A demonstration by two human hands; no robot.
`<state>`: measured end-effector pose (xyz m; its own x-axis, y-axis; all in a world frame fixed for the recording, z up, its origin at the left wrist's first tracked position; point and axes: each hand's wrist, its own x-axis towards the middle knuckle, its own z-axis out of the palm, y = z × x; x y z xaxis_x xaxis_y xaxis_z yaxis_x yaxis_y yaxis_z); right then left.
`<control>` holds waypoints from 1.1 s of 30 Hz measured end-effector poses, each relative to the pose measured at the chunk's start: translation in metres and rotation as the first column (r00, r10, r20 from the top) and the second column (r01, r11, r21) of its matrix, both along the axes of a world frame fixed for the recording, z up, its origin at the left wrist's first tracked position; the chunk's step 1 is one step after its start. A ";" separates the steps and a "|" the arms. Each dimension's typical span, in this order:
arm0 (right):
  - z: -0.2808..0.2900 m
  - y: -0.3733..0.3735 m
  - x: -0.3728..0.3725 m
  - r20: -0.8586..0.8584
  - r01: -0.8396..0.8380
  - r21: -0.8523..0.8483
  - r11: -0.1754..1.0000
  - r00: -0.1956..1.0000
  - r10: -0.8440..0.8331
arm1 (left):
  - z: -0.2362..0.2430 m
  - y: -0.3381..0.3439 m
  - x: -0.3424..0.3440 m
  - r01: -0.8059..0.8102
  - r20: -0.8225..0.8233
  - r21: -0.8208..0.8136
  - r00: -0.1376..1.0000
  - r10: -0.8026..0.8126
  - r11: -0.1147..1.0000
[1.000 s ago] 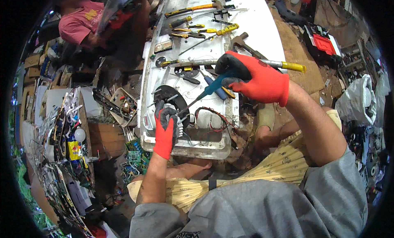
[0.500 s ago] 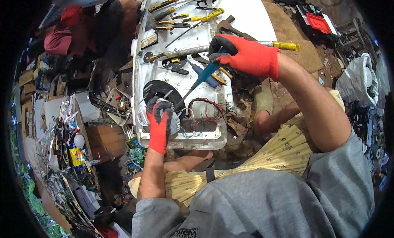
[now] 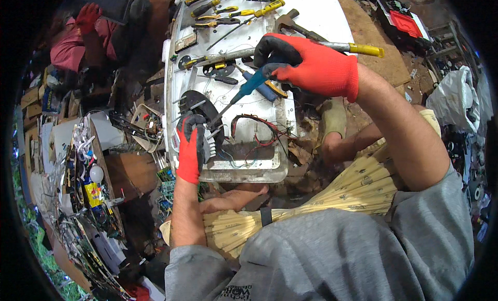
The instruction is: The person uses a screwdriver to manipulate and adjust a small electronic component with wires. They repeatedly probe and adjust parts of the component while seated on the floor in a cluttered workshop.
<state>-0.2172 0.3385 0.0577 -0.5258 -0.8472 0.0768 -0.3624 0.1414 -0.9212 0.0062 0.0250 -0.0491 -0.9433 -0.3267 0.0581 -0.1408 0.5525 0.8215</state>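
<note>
Black disc (image 3: 210, 111): flat and round, pale rods standing from it, near the left edge of the surface (image 3: 249, 175) and partly hidden by the left hand (image 3: 191, 137); a grey ridged piece (image 3: 210, 148) shows beside the palm.
Hands: well apart, in red knit gloves with black-coated fingers; the left curls over the disc, how firmly I cannot tell; the right hand (image 3: 306, 67) is wrapped round a blue screwdriver (image 3: 250, 88), whose metal shaft slants down to the disc, its tip hard to make out.
Surface: dull white, scuffed, with a raised rim and rounded near corner.
Wires, 3 o'clock from the disc: a thin red-and-black tangle (image 3: 254, 117).
Tools, 12 to 2 o'clock: yellow-and-black pliers (image 3: 215, 24) at 12; a steel-headed hammer (image 3: 287, 21) at 1; a long metal bar (image 3: 365, 50) with a yellow grip at 2, its middle blocked by the right hand.
Room, right: red-and-black case (image 3: 405, 24) at 2 o'clock; crumpled white sack (image 3: 454, 104) at 3.
Room, left: green circuit boards (image 3: 166, 189) at 7; a scrap heap (image 3: 96, 197) of strips and cables at 8; a co-worker's red-gloved hand (image 3: 88, 16) at 10.
</note>
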 end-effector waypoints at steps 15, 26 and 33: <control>-0.014 -0.002 -0.001 0.110 0.090 -0.129 0.988 0.991 -0.076 | 0.014 0.012 -0.009 0.021 0.000 0.046 1.000 -0.021 0.999; -0.006 -0.002 -0.017 0.182 -0.009 0.136 0.991 0.983 -0.016 | 0.005 0.004 -0.006 -0.066 0.038 0.370 0.998 0.056 0.927; 0.010 -0.009 -0.011 0.058 0.150 0.396 0.906 0.980 -0.188 | 0.008 0.006 -0.002 -0.086 0.051 0.242 0.996 0.076 0.966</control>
